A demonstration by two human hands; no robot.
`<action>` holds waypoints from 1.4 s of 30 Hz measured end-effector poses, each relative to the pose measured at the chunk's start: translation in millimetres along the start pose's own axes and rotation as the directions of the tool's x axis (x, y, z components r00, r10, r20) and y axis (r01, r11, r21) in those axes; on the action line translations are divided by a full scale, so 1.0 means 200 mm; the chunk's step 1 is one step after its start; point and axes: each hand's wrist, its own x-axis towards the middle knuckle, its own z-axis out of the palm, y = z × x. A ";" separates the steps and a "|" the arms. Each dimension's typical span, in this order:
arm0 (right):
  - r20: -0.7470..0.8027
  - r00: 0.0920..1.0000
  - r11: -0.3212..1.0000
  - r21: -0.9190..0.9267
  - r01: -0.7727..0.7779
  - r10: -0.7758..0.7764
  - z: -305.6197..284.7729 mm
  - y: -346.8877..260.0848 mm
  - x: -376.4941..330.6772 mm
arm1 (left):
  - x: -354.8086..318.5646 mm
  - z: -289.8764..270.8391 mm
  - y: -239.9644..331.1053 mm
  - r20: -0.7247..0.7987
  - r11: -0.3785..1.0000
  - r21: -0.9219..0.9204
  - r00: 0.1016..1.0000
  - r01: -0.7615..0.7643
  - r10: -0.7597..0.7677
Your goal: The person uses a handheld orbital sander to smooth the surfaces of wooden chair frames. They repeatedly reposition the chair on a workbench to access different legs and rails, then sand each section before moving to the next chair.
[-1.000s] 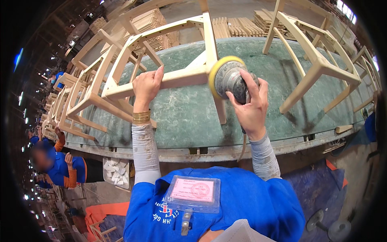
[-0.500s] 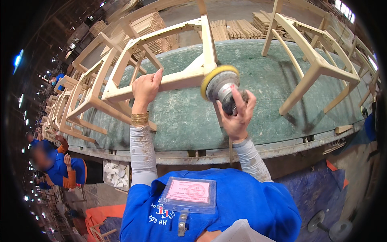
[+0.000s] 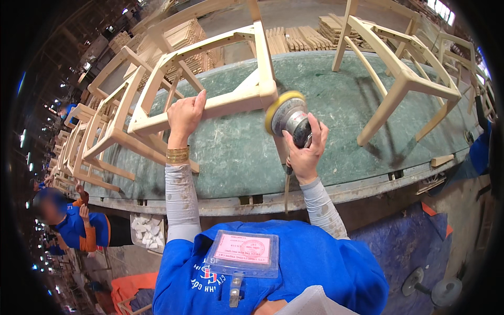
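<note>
My left hand [image 3: 185, 116] is closed round the near rail of a pale wooden chair frame [image 3: 231, 103], which stands on a green-topped table. In my right hand [image 3: 308, 152] is an orbital sander [image 3: 290, 116] with a yellow-edged round pad. The pad is tilted on edge beside the frame's near right corner, around the top of a leg; whether it touches the wood I cannot tell. A hose or cord hangs below the sander toward the table's front edge.
Another chair frame [image 3: 404, 84] stands to the right, and several more line up at the left. Stacked wooden parts [image 3: 299, 39] lie beyond the table [image 3: 236, 157]. A small wood block [image 3: 442, 160] rests near the front edge. A co-worker [image 3: 86, 223] stands at the left beside a bin of white pieces [image 3: 148, 231].
The sander has shifted slightly down from the frame's top corner toward its right side, its pad turned more on edge. My left hand keeps its hold on the rail.
</note>
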 end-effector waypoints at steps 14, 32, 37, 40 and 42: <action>0.270 0.829 0.639 0.535 -0.552 0.489 -0.02 0.05 0.09 | 0.00 0.00 -0.01 0.019 1.000 -0.003 1.000 -0.007 0.007; -0.078 0.981 0.972 -0.173 0.162 -0.177 0.06 -0.13 0.03 | 0.00 -0.01 0.00 0.002 0.997 -0.036 0.997 -0.073 0.073; -0.093 0.993 0.969 -0.241 0.051 -0.075 0.00 -0.08 -0.06 | 0.01 0.01 -0.02 -0.020 0.996 -0.011 0.996 -0.092 0.092; -0.102 0.991 0.977 -0.201 0.065 -0.086 0.02 -0.12 -0.05 | 0.00 0.01 -0.03 -0.033 0.995 -0.005 0.995 -0.099 0.099; -0.096 0.984 0.964 -0.236 0.122 -0.148 0.05 -0.16 0.00 | 0.00 0.01 -0.02 -0.014 0.996 -0.015 0.996 -0.093 0.093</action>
